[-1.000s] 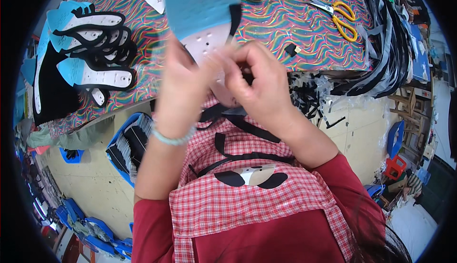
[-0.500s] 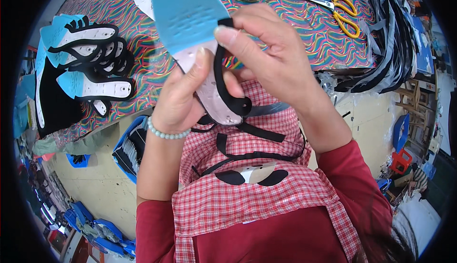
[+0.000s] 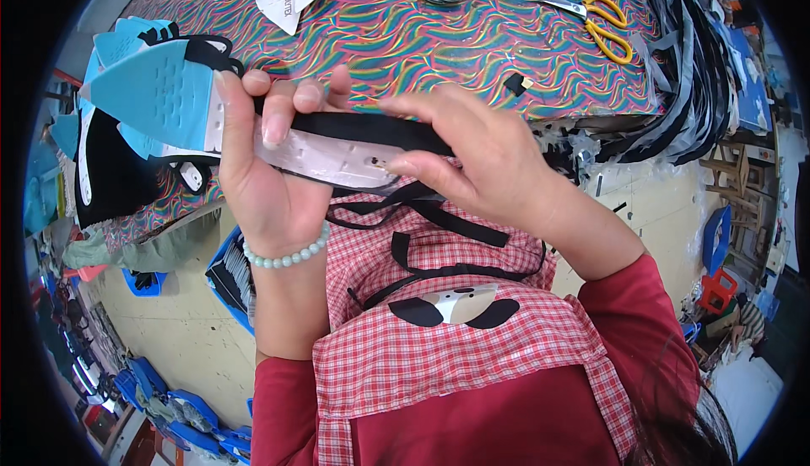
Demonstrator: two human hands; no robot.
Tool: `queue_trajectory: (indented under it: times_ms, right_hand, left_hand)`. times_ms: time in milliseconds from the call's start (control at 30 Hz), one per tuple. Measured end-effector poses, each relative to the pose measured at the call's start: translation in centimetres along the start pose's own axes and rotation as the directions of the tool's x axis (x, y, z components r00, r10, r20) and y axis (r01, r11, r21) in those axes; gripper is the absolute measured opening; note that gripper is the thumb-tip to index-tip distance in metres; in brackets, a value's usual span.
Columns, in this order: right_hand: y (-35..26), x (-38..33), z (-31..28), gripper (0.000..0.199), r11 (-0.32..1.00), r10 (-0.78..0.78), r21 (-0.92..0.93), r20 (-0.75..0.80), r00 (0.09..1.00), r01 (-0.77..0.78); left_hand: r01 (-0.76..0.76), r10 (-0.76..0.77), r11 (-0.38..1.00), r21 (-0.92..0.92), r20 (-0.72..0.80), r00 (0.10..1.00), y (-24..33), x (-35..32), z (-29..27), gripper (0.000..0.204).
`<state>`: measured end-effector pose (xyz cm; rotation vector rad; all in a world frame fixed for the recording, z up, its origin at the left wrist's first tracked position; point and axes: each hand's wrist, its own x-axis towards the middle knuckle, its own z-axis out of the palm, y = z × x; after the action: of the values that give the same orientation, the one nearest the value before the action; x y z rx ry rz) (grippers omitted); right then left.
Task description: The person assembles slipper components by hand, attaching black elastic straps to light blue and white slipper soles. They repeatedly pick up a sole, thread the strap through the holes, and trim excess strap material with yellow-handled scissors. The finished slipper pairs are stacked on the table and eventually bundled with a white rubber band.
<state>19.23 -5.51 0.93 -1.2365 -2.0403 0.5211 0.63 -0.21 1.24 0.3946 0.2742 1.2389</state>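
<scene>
From the head camera, my left hand (image 3: 274, 166) is wrapped around a blue sandal sole (image 3: 160, 99), thumb across its pale underside, holding it over my lap just off the near edge of the worktop (image 3: 439, 35). My right hand (image 3: 481, 158) pinches the black strap (image 3: 371, 131) lying along that sole, fingertips closed on it. Yellow scissors (image 3: 603, 23) lie toward the worktop's far right corner. More blue soles (image 3: 110, 44) are stacked at its left edge.

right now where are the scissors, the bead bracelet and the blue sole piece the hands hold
scissors (image 3: 609, 30): head view, on a yellow handle loop
bead bracelet (image 3: 288, 256): head view, on the beads at the left wrist
blue sole piece (image 3: 156, 94): head view, on its blue face left of the left hand
</scene>
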Motion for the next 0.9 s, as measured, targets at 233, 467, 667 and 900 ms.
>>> queue_trajectory:
  times_ms: [233, 467, 667, 900]
  right_hand:
    - [-2.1, -2.3, 4.9, 0.039, 0.748, 0.393, 0.615, -0.111, 0.913, -0.248]
    - [2.3, -0.1, -2.6, 0.028, 0.998, -0.028, 0.057, -0.072, 0.997, 0.032]
    - [-1.0, 1.9, -5.4, 0.03, 0.979, -0.2, -0.009, 0.193, 0.96, 0.206]
    - [-0.6, 0.7, -2.8, 0.029, 0.748, 0.155, 0.663, -0.231, 0.961, 0.039]
  left_hand:
    - [-0.017, 0.022, 0.995, 0.096, -0.043, 0.999, -1.4, -0.4, 1.4, 0.031]
    - [-0.499, -0.071, -0.301, 0.812, 0.503, 0.861, 1.7, -2.4, 2.7, 0.026]
    - [-0.591, -0.396, -0.243, 0.769, 0.478, 0.784, 2.8, 0.4, 3.3, 0.037]
    - [0.029, -0.224, 0.359, 0.933, 0.056, 0.973, 1.1, -3.3, 3.1, 0.025]
